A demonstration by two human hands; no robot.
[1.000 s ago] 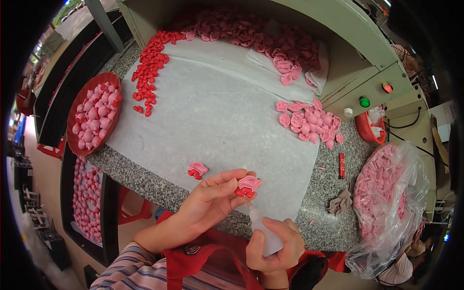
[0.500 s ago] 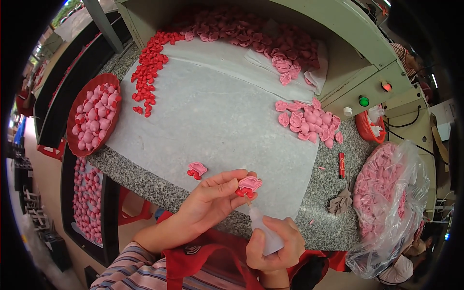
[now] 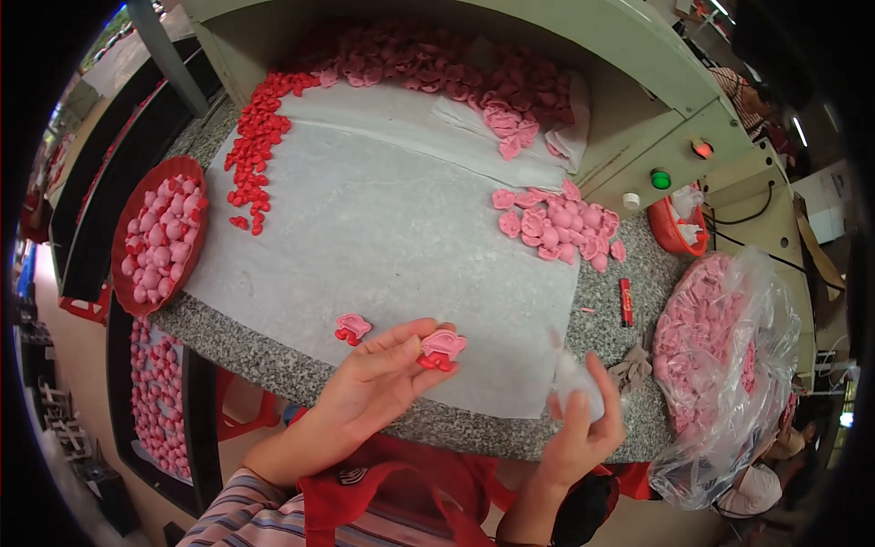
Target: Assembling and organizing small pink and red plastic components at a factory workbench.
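Observation:
Between its thumb and fingertips, my left hand [image 3: 383, 372] pinches a small pink shell-shaped piece with red parts [image 3: 443, 348] along its lower side. My right hand [image 3: 588, 433] grips a whitish squeeze bottle [image 3: 579, 383], blurred, with its nozzle upward, over the paper's right front corner. The bottle is apart from the held piece. A similar pink and red piece [image 3: 352, 328] lies on the white paper sheet [image 3: 383, 237], just beyond my left hand.
Small red pieces [image 3: 251, 164] line the paper's left side. Pink pieces [image 3: 561, 226] lie at its right, more [image 3: 410, 64] inside the box-like cabinet. A red bowl [image 3: 118, 264] of pink pieces stands left. At right are a red tube [image 3: 626, 303], crumpled cloth [image 3: 631, 369] and plastic bag [image 3: 711, 356].
My right hand has moved right with the bottle, away from the held piece. My left hand still pinches that piece. The whole view has shifted slightly.

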